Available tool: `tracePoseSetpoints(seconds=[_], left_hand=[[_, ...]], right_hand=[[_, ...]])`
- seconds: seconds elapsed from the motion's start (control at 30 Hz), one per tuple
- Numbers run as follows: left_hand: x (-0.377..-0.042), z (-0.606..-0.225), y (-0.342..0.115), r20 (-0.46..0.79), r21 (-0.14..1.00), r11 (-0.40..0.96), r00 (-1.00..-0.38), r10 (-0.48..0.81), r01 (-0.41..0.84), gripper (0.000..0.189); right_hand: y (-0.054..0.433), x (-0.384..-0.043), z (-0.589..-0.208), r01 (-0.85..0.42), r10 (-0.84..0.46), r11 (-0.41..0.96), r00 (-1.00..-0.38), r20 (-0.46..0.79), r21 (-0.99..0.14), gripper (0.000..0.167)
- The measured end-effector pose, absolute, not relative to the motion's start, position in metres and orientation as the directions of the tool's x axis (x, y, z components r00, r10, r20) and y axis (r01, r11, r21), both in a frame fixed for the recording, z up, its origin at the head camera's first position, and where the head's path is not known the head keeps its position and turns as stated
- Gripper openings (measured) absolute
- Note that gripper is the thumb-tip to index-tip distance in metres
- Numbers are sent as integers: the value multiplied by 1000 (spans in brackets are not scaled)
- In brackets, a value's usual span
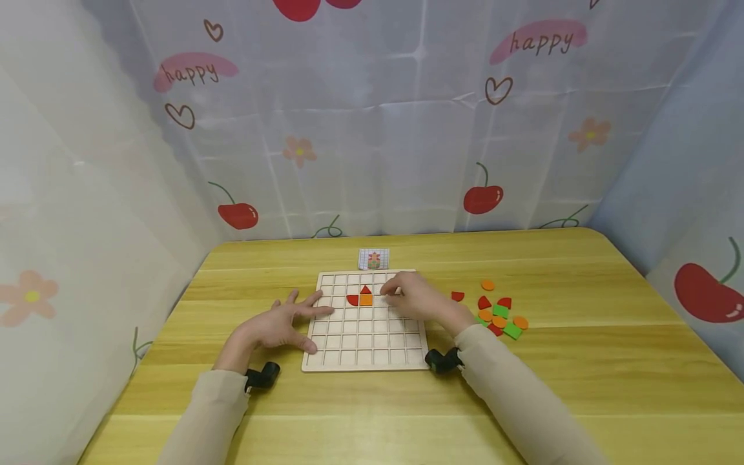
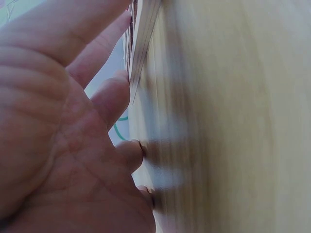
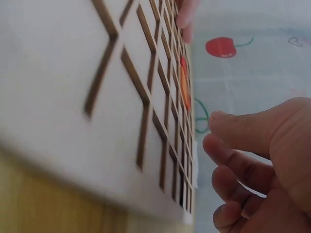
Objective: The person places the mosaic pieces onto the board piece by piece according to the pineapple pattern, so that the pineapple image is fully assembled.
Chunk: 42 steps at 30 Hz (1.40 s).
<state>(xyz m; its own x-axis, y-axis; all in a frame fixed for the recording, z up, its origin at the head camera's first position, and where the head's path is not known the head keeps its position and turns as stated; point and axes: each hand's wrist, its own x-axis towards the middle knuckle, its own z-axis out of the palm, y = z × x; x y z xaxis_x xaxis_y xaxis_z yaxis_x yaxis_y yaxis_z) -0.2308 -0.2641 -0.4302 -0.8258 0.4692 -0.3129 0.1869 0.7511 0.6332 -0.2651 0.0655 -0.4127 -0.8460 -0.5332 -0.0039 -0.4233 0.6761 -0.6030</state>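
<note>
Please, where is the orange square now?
In the head view, the orange square lies on the grid board, just below the red triangle and right of the red quarter-circle.

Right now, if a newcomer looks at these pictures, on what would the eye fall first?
Most likely on the pale board on the table, with a red triangle just beyond an orange square and a red wedge left of the square. Next, perhaps, on the left hand, spread at the board's left edge, and the right hand over its far right part. Then on the loose pieces right of the board.
</note>
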Motion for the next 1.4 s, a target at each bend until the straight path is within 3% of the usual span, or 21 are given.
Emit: tracePoseSetpoints(seconds=[0.17, 0.53, 0.97, 1.4], left_hand=[[-230, -430, -265, -311, 636, 749, -826, 469, 186, 78], [-229, -428, -265, -303, 641, 742, -824, 479, 196, 78], [-228, -430, -265, -291, 651, 730, -821, 491, 206, 78], [-228, -430, -265, -289, 648, 733, -822, 490, 209, 78]], right_hand=[[92, -263, -405, -345, -469, 725, -881, -61, -596, 27], [150, -257, -407, -367, -446, 737, -895, -1, -568, 30], [187, -260, -412, -281, -381, 778, -922, -65, -562, 40], [193, -266, -421, -295, -391, 792, -917, -74, -534, 27]])
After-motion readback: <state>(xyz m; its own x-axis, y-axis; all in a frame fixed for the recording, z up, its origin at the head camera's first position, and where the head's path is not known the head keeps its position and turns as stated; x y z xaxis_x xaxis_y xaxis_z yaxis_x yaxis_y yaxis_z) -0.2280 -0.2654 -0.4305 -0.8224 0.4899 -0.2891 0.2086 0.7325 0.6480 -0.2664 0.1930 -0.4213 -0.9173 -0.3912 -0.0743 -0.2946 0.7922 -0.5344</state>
